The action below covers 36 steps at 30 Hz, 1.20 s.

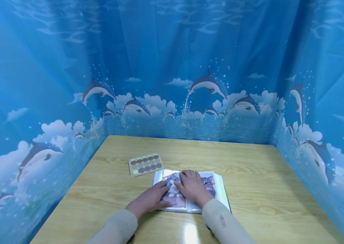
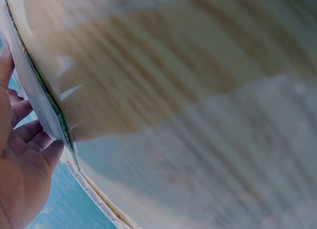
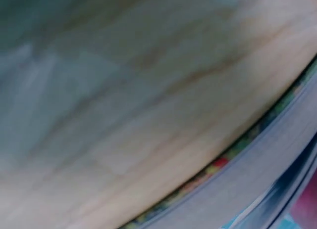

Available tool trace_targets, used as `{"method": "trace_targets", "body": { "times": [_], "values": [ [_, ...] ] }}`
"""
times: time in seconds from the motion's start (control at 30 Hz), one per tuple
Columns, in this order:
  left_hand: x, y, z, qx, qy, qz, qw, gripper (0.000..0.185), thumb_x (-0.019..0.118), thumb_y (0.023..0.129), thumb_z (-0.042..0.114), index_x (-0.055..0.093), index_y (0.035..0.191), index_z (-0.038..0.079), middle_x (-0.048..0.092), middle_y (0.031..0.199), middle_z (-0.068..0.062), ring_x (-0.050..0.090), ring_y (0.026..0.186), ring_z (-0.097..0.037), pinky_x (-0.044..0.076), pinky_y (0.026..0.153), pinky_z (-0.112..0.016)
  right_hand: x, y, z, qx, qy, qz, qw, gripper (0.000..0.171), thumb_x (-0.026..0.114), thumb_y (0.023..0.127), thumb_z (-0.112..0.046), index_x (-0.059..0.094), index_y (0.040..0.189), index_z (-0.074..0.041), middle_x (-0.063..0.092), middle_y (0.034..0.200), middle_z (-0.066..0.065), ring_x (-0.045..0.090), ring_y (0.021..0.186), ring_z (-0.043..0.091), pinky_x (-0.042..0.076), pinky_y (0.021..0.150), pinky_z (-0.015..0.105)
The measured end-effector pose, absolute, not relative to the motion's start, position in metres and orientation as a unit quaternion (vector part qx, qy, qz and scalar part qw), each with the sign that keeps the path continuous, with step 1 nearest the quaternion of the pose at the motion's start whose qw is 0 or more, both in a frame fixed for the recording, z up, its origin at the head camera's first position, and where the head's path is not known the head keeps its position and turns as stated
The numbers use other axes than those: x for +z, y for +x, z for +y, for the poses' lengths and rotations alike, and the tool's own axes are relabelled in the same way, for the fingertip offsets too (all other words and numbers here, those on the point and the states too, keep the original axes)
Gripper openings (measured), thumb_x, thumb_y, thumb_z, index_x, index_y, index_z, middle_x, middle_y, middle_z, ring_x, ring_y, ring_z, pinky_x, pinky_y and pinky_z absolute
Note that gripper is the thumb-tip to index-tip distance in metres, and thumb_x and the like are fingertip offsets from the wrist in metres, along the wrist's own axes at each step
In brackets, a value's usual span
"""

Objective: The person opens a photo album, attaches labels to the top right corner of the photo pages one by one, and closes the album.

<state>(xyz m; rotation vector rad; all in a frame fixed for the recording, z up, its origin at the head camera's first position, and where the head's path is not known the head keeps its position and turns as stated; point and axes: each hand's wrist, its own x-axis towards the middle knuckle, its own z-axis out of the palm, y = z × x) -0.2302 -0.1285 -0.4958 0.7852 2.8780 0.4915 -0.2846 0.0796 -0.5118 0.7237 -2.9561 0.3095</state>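
Photo album (image 1: 217,189) lies open and flat on the wooden table (image 1: 266,189), near its front edge, long axis running left to right. Left hand (image 1: 152,198) presses flat-fingered on the album's left page; right hand (image 1: 193,186) lies spread over the cat photo at the album's middle, grasping nothing. Beyond the album's far left corner rests a sticker sheet (image 1: 145,164), apart from both hands, nearer the left.

Readable text: none in any view.
Beige right sleeve (image 1: 225,222): a small grey mark at 5 o'clock from the open photo album (image 1: 190,189), too small to read.
Tan sticker sheet (image 1: 145,164): round dots only, no lettering.
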Motion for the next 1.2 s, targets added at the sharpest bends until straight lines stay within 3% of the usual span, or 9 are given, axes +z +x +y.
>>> {"method": "trace_targets", "body": {
  "times": [0.67,1.2],
  "values": [
    [-0.499,-0.232,-0.127,0.164,0.244,0.953,0.074,0.074,0.067,0.089,0.051,0.051,0.143,0.004,0.036,0.155,-0.018,0.036,0.141,-0.034,0.032,0.114,-0.047,-0.508,-0.279,0.079,0.085,0.248,-0.965,0.022,0.063,0.037,0.103,-0.054,0.048,0.146,-0.008,0.042,0.153,0.011,0.031,0.143,0.034,0.018,0.117,0.057],
    [-0.495,-0.231,-0.127,0.167,0.244,0.953,0.071,0.073,0.068,0.089,0.05,0.051,0.142,0.002,0.036,0.154,-0.019,0.036,0.14,-0.035,0.033,0.114,-0.048,-0.506,-0.271,0.083,0.102,0.233,-0.966,0.035,0.065,0.045,0.1,-0.056,0.053,0.142,-0.007,0.048,0.147,0.009,0.039,0.138,0.029,0.025,0.115,0.055]
  ]
}}
